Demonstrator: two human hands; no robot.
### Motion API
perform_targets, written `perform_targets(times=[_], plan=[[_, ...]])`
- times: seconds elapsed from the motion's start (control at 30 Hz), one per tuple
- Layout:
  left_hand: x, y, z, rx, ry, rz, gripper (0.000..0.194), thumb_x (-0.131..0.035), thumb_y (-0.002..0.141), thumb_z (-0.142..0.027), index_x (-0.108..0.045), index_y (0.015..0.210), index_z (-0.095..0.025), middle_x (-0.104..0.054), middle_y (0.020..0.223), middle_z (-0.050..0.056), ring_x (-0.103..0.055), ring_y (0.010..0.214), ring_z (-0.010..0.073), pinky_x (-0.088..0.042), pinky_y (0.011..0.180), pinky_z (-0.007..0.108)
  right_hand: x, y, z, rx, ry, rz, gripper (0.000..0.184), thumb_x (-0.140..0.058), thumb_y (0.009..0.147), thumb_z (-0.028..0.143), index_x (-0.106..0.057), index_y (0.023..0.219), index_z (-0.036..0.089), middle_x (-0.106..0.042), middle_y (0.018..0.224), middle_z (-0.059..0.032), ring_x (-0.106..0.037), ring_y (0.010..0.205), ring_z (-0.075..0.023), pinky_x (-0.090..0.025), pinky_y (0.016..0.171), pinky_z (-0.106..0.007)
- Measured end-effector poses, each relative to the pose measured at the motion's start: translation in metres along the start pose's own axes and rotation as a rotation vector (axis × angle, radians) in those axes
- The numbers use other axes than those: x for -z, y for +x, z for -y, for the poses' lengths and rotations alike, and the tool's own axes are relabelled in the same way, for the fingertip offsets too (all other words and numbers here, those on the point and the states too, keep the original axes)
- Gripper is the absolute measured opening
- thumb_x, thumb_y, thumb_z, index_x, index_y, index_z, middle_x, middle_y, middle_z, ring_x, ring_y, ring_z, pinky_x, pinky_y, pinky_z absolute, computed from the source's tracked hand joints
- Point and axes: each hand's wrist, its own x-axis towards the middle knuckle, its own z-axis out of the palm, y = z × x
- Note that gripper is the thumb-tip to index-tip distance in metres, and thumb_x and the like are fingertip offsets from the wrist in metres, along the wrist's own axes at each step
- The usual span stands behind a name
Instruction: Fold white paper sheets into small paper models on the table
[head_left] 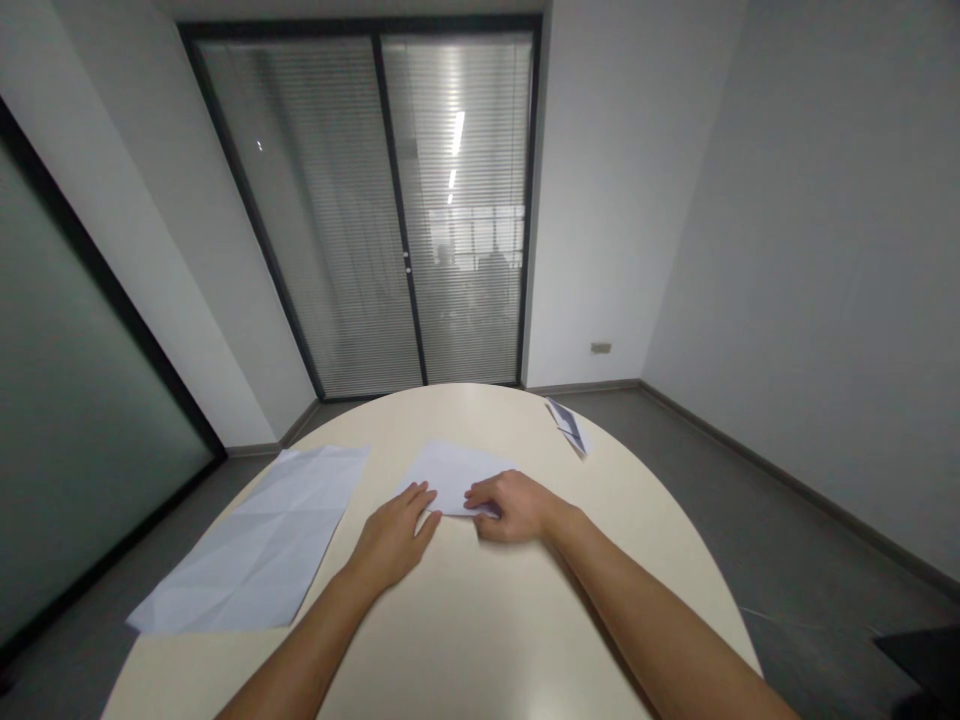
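A folded sheet of white paper lies on the table between my hands. My left hand rests on its near left corner, fingers stretched out flat and the thumb apart, at the near edge. At the near right part of the paper, my right hand has its fingers curled in, with the thumb and index finger closed on the edge. The right fingertips partly hide that edge. To the left lies a larger unfolded white sheet with crossing creases.
The round cream table curves away on both sides. Near its far right edge sits a small folded paper piece. Beyond stand glass panels with blinds and white walls. A dark object shows at the lower right.
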Motion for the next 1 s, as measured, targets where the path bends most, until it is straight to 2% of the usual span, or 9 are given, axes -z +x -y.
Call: perform_targets(times=[0.07,0.13,0.33,0.6,0.7,0.83,0.9,1.0], plan=[[-0.001,-0.001,0.001,-0.009,-0.002,-0.014,0.042,-0.044,0.1,-0.04,-0.063,0.133,-0.022,-0.057,0.145,0.009,-0.051,0.137,0.0257,-0.041,0.113,0.043,0.003,-0.001,0.0,-0.007,-0.006,-0.015,0.028,-0.06,0.08,0.024,-0.076,0.102,0.022,-0.078,0.095,-0.0044,-0.07,0.082,-0.0207,-0.047,0.074,-0.027],[-0.002,-0.001,0.003,-0.024,-0.006,-0.034,0.04,-0.046,0.099,-0.04,-0.065,0.13,-0.023,-0.058,0.144,0.008,-0.052,0.135,0.0262,-0.042,0.112,0.043,0.004,-0.002,-0.001,-0.031,-0.019,-0.051,0.027,-0.059,0.083,0.026,-0.076,0.104,0.022,-0.078,0.091,-0.0042,-0.07,0.08,-0.0202,-0.046,0.072,-0.026],[-0.008,0.0,0.007,-0.08,-0.068,-0.092,0.031,-0.054,0.096,-0.035,-0.072,0.119,-0.025,-0.065,0.135,0.005,-0.057,0.129,0.0259,-0.044,0.111,0.043,-0.004,-0.001,-0.009,-0.141,-0.088,-0.111,0.032,-0.047,0.1,0.039,-0.074,0.107,0.021,-0.078,0.092,-0.0076,-0.07,0.082,-0.0204,-0.044,0.073,-0.027],[-0.006,0.003,-0.003,-0.133,-0.152,-0.118,0.018,-0.057,0.094,-0.026,-0.074,0.097,-0.025,-0.074,0.115,0.003,-0.065,0.112,0.0211,-0.048,0.101,0.037,-0.012,0.002,-0.006,-0.151,0.015,-0.156,0.031,-0.046,0.102,0.042,-0.066,0.116,0.023,-0.076,0.102,-0.0066,-0.069,0.092,-0.0221,-0.044,0.08,-0.029],[-0.002,0.003,-0.007,-0.097,-0.168,-0.112,0.017,-0.056,0.094,-0.024,-0.072,0.097,-0.024,-0.074,0.113,0.003,-0.066,0.108,0.0203,-0.049,0.097,0.035,-0.013,0.002,-0.007,-0.194,0.047,-0.178,0.034,-0.048,0.1,0.04,-0.059,0.127,0.022,-0.074,0.107,-0.0079,-0.069,0.095,-0.0235,-0.045,0.082,-0.03],[-0.002,0.003,-0.007,-0.044,-0.175,-0.106,0.017,-0.056,0.093,-0.022,-0.07,0.102,-0.023,-0.074,0.11,0.004,-0.067,0.103,0.0204,-0.05,0.094,0.034,-0.018,0.0,-0.014,-0.267,0.1,-0.236,0.049,-0.052,0.096,0.032,-0.045,0.143,0.019,-0.07,0.121,-0.0118,-0.067,0.102,-0.0248,-0.047,0.087,-0.033],[-0.002,0.002,-0.006,-0.022,-0.18,-0.104,0.021,-0.057,0.093,-0.021,-0.068,0.11,-0.022,-0.073,0.114,0.004,-0.066,0.106,0.0212,-0.049,0.096,0.035,-0.02,0.0,-0.017,-0.261,0.141,-0.262,0.054,-0.054,0.095,0.03,-0.041,0.146,0.019,-0.066,0.128,-0.0125,-0.065,0.108,-0.0251,-0.047,0.091,-0.034],[-0.003,0.001,-0.006,-0.035,-0.197,-0.103,0.03,-0.057,0.093,-0.02,-0.066,0.121,-0.023,-0.07,0.123,0.005,-0.063,0.115,0.0214,-0.047,0.102,0.036,-0.023,-0.001,-0.021,-0.207,0.182,-0.295,0.055,-0.056,0.092,0.026,-0.043,0.145,0.02,-0.061,0.136,-0.0119,-0.06,0.119,-0.0247,-0.046,0.099,-0.036]])
